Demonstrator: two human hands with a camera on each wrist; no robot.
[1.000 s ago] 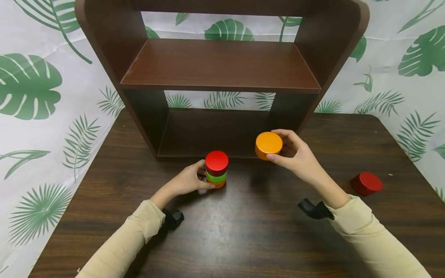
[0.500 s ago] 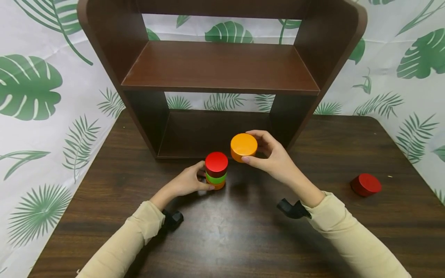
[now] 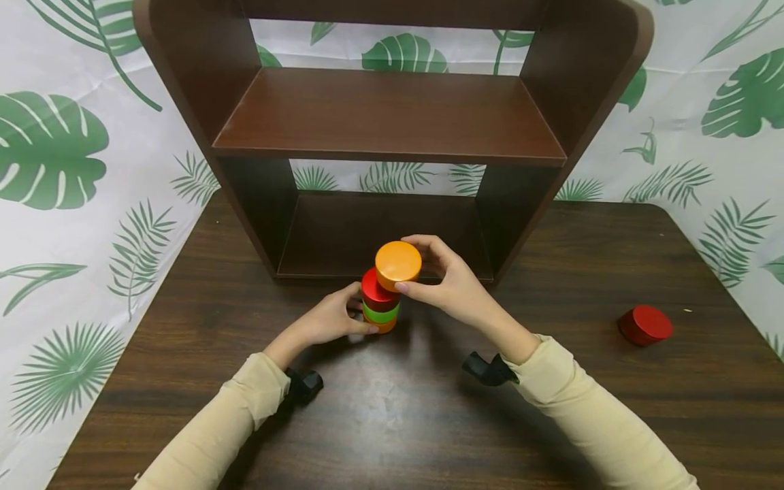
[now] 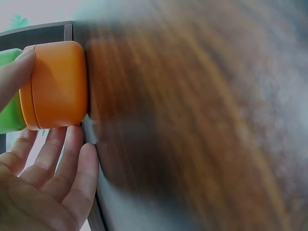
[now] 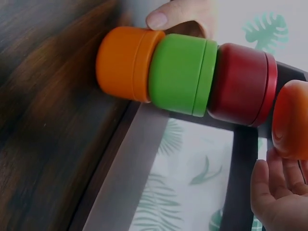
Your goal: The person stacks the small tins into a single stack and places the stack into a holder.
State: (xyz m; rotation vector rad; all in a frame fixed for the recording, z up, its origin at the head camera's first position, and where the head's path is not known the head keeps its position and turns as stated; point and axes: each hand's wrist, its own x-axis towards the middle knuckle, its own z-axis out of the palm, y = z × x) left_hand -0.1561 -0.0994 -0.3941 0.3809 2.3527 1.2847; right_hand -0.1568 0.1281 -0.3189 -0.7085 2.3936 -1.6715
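A stack of small round lidded tins stands on the table: an orange tin (image 4: 62,84) at the bottom, a green tin (image 5: 177,72) in the middle and a red tin (image 5: 239,84) on top. My left hand (image 3: 326,318) holds the bottom orange tin between thumb and fingers, the thumb near its lid seam. Thumb and fingers of my right hand (image 3: 450,280) grip a second orange tin (image 3: 398,263) by its sides. That tin is just over the red lid, offset a little to the right in the head view, and hides part of it.
Another red tin (image 3: 646,324) sits alone at the right of the wooden table (image 3: 380,435). A dark brown shelf unit (image 3: 392,116) rises behind the stack. Leaf-patterned cloth (image 3: 55,272) hangs behind and along the sides.
My right hand has carried the second orange tin leftward, from well right of the stack to over its top. The left hand has stayed on the bottom tin.
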